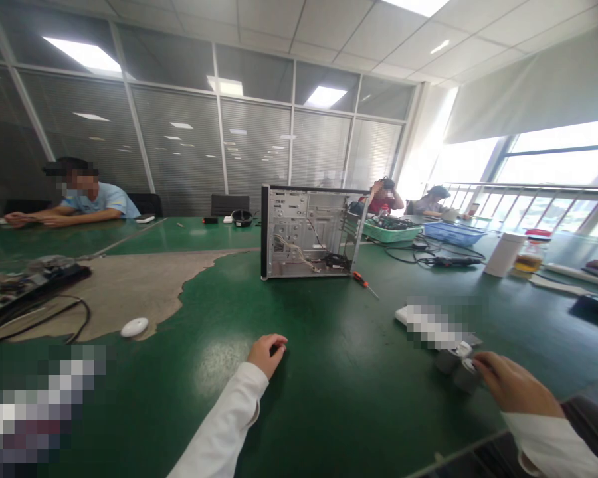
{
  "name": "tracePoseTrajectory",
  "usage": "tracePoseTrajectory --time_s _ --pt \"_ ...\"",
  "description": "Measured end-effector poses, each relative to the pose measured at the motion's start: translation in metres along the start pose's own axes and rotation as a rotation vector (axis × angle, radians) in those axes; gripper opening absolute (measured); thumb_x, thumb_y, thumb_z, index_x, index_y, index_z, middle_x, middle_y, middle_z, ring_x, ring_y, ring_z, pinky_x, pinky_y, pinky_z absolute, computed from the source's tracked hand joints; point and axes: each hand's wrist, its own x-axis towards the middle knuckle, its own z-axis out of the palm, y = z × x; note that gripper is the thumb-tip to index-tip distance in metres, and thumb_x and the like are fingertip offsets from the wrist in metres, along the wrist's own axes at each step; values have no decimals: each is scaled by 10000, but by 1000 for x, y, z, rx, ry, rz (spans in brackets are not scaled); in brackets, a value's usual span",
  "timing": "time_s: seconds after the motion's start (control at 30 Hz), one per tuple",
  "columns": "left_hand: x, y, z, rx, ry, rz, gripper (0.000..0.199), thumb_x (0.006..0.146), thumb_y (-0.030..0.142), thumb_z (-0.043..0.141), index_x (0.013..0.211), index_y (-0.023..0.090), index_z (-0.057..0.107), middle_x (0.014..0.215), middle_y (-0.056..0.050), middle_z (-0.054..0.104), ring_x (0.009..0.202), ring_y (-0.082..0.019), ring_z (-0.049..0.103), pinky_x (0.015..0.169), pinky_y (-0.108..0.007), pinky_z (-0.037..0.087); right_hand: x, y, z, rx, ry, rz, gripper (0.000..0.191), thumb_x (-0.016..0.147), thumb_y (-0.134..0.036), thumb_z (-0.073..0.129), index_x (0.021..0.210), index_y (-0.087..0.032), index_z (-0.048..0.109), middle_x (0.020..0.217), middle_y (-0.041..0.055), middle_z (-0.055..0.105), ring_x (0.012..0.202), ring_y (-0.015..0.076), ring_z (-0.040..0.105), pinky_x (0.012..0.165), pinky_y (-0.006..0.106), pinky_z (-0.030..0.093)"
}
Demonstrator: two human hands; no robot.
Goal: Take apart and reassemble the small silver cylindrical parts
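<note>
My left hand (268, 356) rests on the green tabletop, its fingers loosely curled with a gap at the thumb and nothing seen in them. On the right, my right hand (521, 384) reaches to a small grey cylinder with a pale top (467, 377), fingertips closed at its upper edge. A second grey cylinder (448, 360) stands right beside it, touching or nearly so. Just behind them lies a white, partly blurred object (403, 317). Farther off, an open computer case (309, 232) stands upright, bare metal and cables showing inside.
An orange-handled screwdriver (361, 279) lies by the case. Green (391, 234) and blue (453, 234) baskets, cables, a white cylinder (505, 254) and a jar (531, 252) stand right. A power strip (34, 285) and white round object (134, 327) lie left. Several people sit around the table.
</note>
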Motion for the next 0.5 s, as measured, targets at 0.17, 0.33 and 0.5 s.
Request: tracePoseTrajectory --time_s 0.17,0.33,0.5 --pt "0 2 -1 -12 0 -19 192 659 179 477 808 187 599 807 -23 639 803 -153 569 744 -268 438 -3 3 3 -26 10 47 362 676 -506 289 839 -233 461 785 88 574 684 249 554 578 350 417" --pt "-1 3 -2 -17 6 -17 186 659 177 480 798 189 603 791 -23 634 788 -153 568 744 -274 437 -1 -2 2 -15 38 58 346 680 -509 296 799 -231 464 747 84 577 637 249 557 545 349 414" --pt "0 2 -1 -8 6 -8 188 664 176 474 800 188 603 794 -23 632 783 -151 567 748 -275 435 -1 -9 -3 5 57 52 300 676 -489 322 706 -243 491 714 70 569 626 238 545 522 339 404"
